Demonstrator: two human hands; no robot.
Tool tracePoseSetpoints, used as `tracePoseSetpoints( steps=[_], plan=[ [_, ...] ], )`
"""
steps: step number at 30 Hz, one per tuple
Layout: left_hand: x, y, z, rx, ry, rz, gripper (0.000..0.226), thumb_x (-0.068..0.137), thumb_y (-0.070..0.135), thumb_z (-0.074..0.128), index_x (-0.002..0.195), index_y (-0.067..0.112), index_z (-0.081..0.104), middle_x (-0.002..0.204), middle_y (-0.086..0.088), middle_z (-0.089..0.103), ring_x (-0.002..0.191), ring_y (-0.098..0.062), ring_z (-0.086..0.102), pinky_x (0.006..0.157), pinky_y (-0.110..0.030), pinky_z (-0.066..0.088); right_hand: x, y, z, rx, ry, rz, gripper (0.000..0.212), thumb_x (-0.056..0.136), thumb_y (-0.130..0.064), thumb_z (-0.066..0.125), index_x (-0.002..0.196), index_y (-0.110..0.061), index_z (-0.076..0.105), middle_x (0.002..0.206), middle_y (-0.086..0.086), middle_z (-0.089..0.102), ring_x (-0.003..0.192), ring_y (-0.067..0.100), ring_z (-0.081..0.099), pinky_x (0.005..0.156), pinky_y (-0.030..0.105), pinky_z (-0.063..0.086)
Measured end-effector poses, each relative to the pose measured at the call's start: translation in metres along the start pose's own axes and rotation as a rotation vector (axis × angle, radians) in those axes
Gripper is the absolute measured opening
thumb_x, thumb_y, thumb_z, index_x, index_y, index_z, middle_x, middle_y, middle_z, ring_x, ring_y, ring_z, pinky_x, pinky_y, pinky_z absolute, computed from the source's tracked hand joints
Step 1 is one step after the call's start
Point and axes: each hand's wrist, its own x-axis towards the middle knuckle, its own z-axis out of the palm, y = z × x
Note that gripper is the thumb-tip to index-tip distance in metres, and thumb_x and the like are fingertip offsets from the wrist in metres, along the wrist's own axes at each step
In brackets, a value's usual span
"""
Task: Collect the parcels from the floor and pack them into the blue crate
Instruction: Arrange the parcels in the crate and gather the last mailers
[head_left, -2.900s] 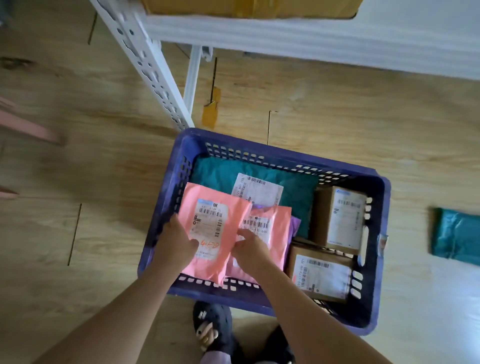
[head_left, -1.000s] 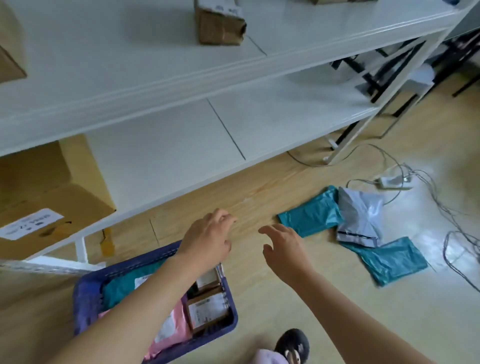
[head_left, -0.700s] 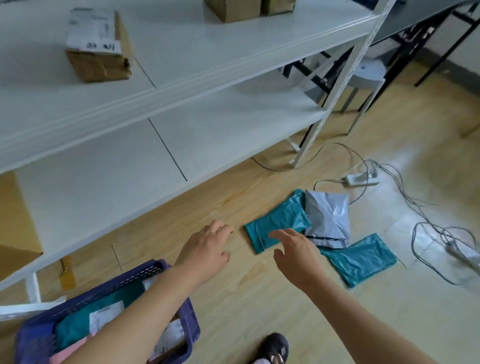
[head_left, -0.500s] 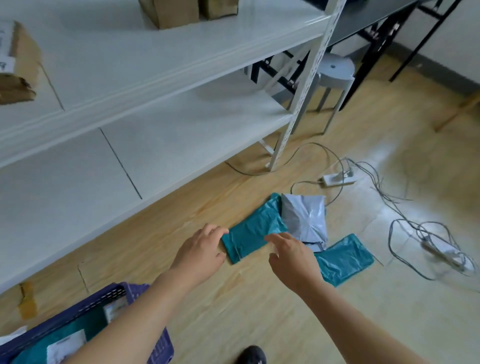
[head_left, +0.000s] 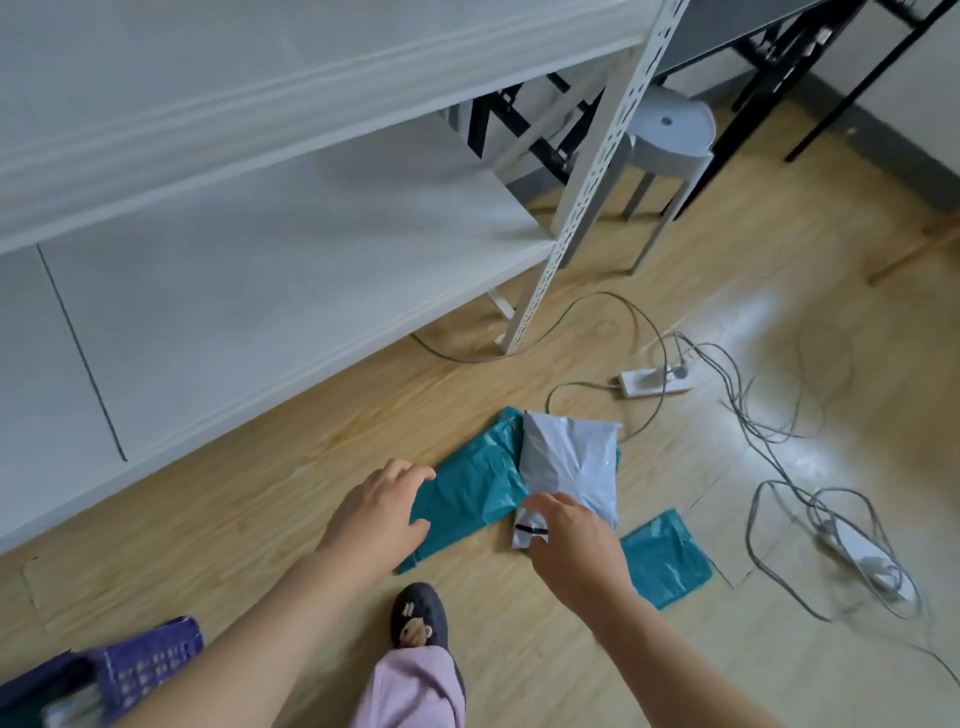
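A white shelf (head_left: 260, 291) stands over the wooden floor (head_left: 234, 519). A corner of the crate (head_left: 150, 660) shows at the lower left, well apart from the parcels. A teal parcel (head_left: 472, 493) lies on the floor with a grey parcel (head_left: 571, 462) overlapping its far end, and a second teal parcel (head_left: 665, 558) lies just beside them. The left hand (head_left: 382, 514) is loosely spread over the first teal parcel's near end. The right hand (head_left: 571, 545) is at the grey parcel's near edge; I cannot tell whether it is pinching it.
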Motion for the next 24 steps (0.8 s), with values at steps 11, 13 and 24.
tracePoseSetpoints(
  steps=[11, 13, 24],
  plan=[
    [0.157, -0.037, 0.045, -0.041, -0.029, -0.113, 0.046, 0.093, 0.026, 0.052, 0.136, 0.027, 0.036, 0.139, 0.009, 0.035, 0.123, -0.013, 0.044, 0.093, -0.028, 0.044, 0.178, 0.038, 0.054, -0.104, -0.175, -0.004, 0.058, 0.084, -0.005, 0.042, 0.138, -0.028, 0.041, 0.14, -0.005, 0.045, 0.117, 0.022, 0.055, 0.086, 0.032, 0.048],
    [0.178, -0.05, 0.065, -0.049, -0.03, -0.138, 0.046, 0.093, 0.026, 0.052, 0.136, 0.027, 0.037, 0.139, 0.008, 0.035, 0.122, -0.014, 0.045, 0.093, -0.029, 0.043, 0.207, 0.044, 0.076, -0.149, -0.217, -0.035, 0.056, 0.086, -0.005, 0.044, 0.138, -0.025, 0.04, 0.139, -0.003, 0.044, 0.116, 0.024, 0.055, 0.085, 0.033, 0.048],
    [0.303, -0.136, 0.201, -0.087, -0.031, -0.256, 0.05, 0.091, 0.02, 0.054, 0.137, 0.024, 0.037, 0.14, 0.003, 0.036, 0.121, -0.017, 0.045, 0.091, -0.029, 0.04, 0.358, 0.069, 0.235, -0.4, -0.345, -0.166, 0.076, 0.083, -0.003, 0.053, 0.147, -0.024, 0.018, 0.157, 0.006, 0.01, 0.107, 0.034, 0.06, 0.077, 0.035, 0.048]
  ],
)
